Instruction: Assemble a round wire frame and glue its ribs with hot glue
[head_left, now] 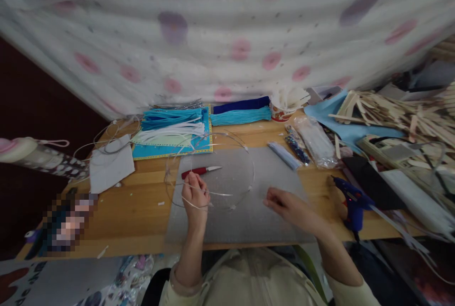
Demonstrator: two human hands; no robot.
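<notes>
My left hand (pixel 196 192) is closed in a pinch on a thin whitish wire (pixel 222 194), whose loose end points right over the grey mat (pixel 280 225). Around that hand spreads a large thin ring of clear wire (pixel 253 168) with small white bits along it; whether it joins the pinched wire I cannot tell. Just beyond my fingers lies a red-handled knife (pixel 199 172), blade to the right. Apart from the ring, my right hand (pixel 286 205) hovers over the mat's right side with curled fingers. Anything inside them is hidden.
A blue glue gun (pixel 351 201) stands at the right near wooden sticks (pixel 384 111). Blue and white pipe cleaners (pixel 170 128) lie at the back left, beside a paper cup (pixel 282 112). A bottle (pixel 42 156) and white paper (pixel 112 163) are at the left.
</notes>
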